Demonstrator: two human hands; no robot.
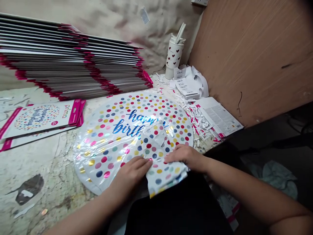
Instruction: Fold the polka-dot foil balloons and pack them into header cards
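White dotted folded strip: long axis near-to-far, fingers on both sides.

The balloon lies on the desk before you, two packets to its left, a stack of packages behind-left, paper scraps to its right, and the cup behind, to your right.

2 hands, 2 forearms, all bare; blk clothing (looks plain) btwn.

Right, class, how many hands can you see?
2: the left hand at the left side of the folded dotted flap, the right hand at its right side.
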